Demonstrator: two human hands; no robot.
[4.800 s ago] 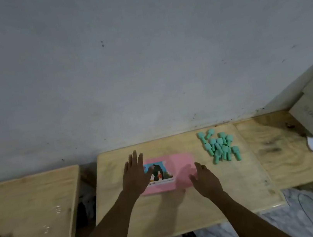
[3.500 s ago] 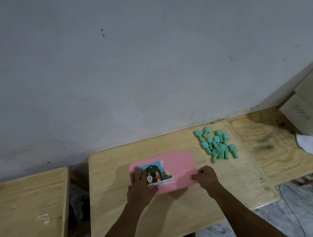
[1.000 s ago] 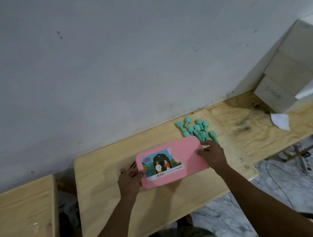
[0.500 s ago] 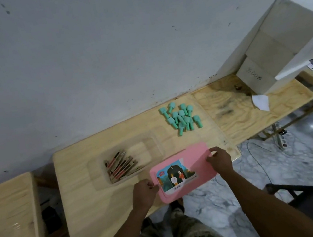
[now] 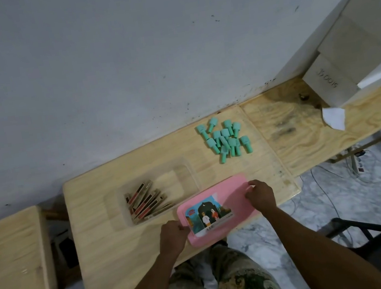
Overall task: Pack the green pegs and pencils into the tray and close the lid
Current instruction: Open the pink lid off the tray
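Your left grip [image 5: 173, 236] and right grip [image 5: 260, 194] each pinch a short end of the lid [image 5: 231, 195], one per side to keep it level; whether it rests on the worktop [image 5: 126, 253] is unclear. Just beyond your left grip the tray [image 5: 189, 169] stands uncovered, with pencils [image 5: 144, 203] inside. The pegs [image 5: 225, 139] lie loose well beyond your right grip, unpacked.
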